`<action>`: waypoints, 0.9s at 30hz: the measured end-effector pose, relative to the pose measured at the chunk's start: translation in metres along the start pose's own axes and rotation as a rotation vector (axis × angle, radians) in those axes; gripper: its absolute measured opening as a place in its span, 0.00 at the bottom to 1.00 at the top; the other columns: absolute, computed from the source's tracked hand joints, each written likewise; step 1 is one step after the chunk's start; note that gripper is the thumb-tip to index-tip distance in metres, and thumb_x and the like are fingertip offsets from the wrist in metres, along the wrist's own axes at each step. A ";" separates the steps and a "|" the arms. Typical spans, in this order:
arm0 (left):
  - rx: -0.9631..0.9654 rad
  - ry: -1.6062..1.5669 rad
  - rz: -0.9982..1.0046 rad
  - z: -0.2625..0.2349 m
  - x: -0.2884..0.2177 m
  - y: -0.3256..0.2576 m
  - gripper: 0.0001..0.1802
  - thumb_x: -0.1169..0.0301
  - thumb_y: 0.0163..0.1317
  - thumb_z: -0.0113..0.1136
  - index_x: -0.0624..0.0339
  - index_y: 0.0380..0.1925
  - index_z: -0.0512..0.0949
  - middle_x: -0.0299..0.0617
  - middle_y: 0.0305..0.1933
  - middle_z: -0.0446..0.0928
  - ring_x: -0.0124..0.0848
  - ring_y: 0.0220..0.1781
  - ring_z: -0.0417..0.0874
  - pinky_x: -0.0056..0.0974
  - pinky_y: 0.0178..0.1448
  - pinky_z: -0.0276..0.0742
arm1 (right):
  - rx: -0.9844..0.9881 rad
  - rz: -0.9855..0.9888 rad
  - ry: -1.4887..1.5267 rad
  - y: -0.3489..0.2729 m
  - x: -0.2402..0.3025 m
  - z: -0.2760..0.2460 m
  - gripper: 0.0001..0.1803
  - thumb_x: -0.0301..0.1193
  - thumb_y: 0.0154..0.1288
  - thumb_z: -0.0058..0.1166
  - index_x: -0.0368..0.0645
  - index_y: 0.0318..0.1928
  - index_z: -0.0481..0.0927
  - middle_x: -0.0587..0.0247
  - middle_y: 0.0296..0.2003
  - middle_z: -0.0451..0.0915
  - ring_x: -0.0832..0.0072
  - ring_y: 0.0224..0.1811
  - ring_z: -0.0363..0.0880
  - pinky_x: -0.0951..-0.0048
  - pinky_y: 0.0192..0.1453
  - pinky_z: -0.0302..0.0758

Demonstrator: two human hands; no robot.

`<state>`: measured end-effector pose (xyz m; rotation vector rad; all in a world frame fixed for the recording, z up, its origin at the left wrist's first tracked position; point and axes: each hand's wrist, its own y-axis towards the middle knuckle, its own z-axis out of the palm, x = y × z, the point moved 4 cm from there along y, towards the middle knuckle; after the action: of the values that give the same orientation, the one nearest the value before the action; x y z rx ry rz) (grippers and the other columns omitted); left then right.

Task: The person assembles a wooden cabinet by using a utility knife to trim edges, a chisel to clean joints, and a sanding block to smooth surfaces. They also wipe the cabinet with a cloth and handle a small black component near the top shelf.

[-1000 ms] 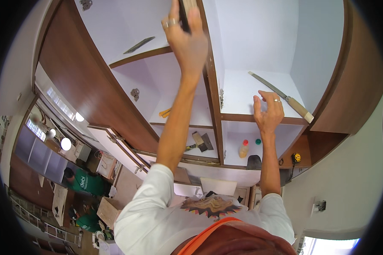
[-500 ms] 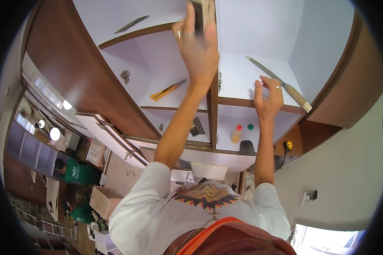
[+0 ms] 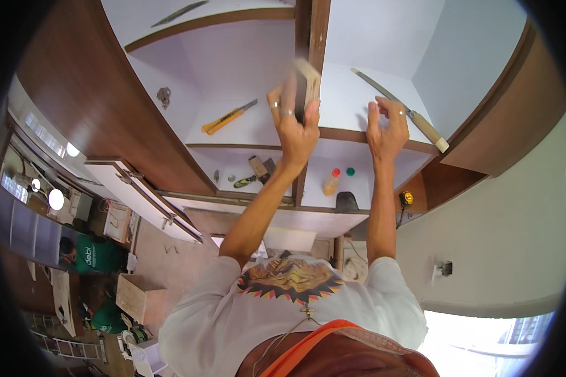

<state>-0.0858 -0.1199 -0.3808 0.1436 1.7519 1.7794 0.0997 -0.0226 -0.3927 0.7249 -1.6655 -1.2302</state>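
Note:
My left hand (image 3: 297,135) is closed around a wooden block (image 3: 309,81) with one dark face, which looks like a sanding block. The block is at the brown front edge of the upright divider (image 3: 316,41), its upper end smeared by motion. At the shelf edge (image 3: 346,134) to the right, my right hand (image 3: 387,129) rests with fingers bent and apart, holding nothing. Just beyond it lies a file (image 3: 383,91) with a wooden handle, sticking out over the edge. An orange utility knife (image 3: 229,117) lies on the shelf left of the divider.
Lower compartments hold a red-capped bottle (image 3: 331,182), a green cap (image 3: 350,171), a scraper (image 3: 258,168) and a green-black cutter (image 3: 245,181). A metal hinge (image 3: 163,97) sits at left; a yellow tape measure (image 3: 407,198) is at right. Two people in green (image 3: 101,254) are below left.
My left hand and the block have come down toward me along the divider. The scraper and green-black cutter now show past my left arm. The whole view has shifted; my right hand stays at the shelf edge.

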 end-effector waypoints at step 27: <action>0.144 -0.120 -0.235 -0.028 0.038 -0.154 0.35 0.64 0.70 0.57 0.66 0.73 0.61 0.58 0.63 0.66 0.51 0.66 0.68 0.51 0.72 0.67 | 0.223 0.095 -0.059 -0.002 -0.014 0.005 0.11 0.36 0.70 0.64 0.42 0.43 0.87 0.65 0.35 0.85 0.73 0.33 0.81 0.70 0.40 0.78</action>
<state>-0.0755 -0.1377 -0.5402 0.0968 1.7328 1.4496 0.1009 -0.0099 -0.3996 0.7400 -1.8844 -1.0187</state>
